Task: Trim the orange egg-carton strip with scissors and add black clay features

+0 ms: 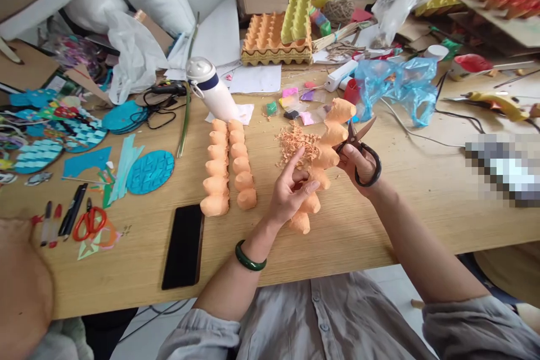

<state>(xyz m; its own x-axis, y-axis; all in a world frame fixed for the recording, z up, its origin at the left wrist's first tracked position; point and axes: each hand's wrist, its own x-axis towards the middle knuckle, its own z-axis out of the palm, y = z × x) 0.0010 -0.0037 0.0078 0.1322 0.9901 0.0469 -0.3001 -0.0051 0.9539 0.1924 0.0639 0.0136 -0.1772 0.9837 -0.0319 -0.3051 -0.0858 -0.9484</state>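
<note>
My left hand point(291, 188) grips an orange egg carton strip point(327, 154) near its lower half, index finger stretched out along it. The strip is a row of several cups, held at a slant above the table. In my right hand point(358, 163) is a pair of scissors point(358, 136) with black handles, its blades parted beside the strip's upper cups. Behind the strip lies a pile of orange scraps point(297, 145). Two more orange strips, a left one point(216, 169) and a right one point(240, 166), lie side by side on the table to the left.
A black phone point(183, 247) lies near the front edge. A white bottle point(213, 90) stands behind the strips. Egg trays point(264, 34) are stacked at the back. Blue plastic bags point(396, 84) lie right of centre. Red-handled scissors point(90, 222) and pens are left, near another person's arm point(23, 281).
</note>
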